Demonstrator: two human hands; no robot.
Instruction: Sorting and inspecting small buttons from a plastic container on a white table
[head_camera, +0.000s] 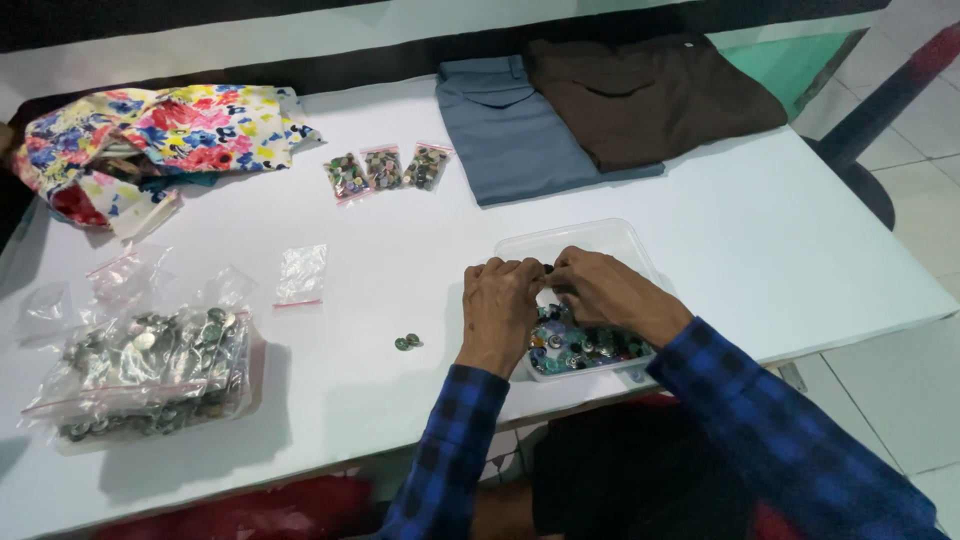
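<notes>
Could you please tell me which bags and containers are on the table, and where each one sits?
Large clear button bag: left front, bulging.
Three small filled bags: centre back, in a row.
Empty small bags: left of centre, flat.
Clear plastic tub: under both hands, rectangular, holding buttons.

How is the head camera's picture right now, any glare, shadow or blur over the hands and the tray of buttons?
Head view: bright, even light on the white table, no harsh glare; soft shadows beside the big bag of buttons; left hand and right hand are fairly sharp over the clear tray, though whatever the fingertips pinch is too small to tell; the edges bow slightly.
</notes>
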